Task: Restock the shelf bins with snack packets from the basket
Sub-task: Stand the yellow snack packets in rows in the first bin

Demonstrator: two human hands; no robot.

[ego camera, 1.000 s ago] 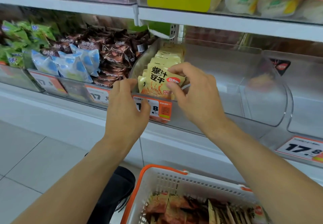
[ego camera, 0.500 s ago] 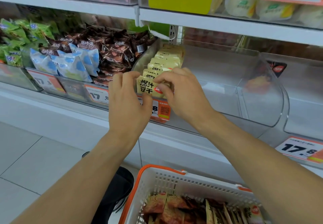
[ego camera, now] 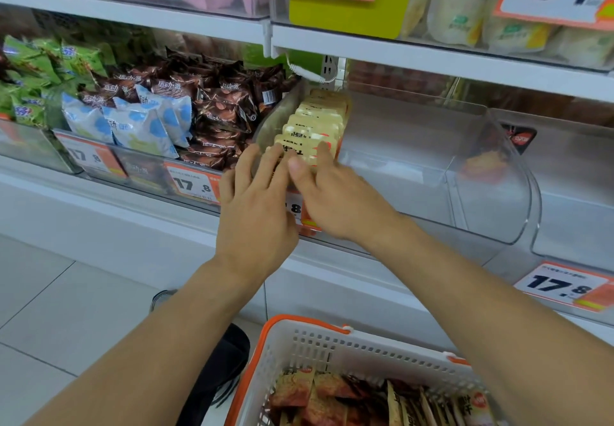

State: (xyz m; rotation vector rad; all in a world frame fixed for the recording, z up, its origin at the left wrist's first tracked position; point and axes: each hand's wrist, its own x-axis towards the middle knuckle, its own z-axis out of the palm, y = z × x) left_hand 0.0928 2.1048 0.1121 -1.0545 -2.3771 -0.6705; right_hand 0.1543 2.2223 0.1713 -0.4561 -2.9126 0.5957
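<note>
fingers of my left hand (ego camera: 254,213) and right hand (ego camera: 335,193) lie straight, pressing the yellow snack packets (ego camera: 315,126) upright in the clear bin (ego camera: 432,166); next, grab more from the basket (ego camera: 332,346).

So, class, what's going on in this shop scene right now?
A person is restocking a clear shelf bin with yellow packets. Both hands, left hand and right hand, are at the front packet of the row, their fingers on it. More packets lie in the basket below.
</note>
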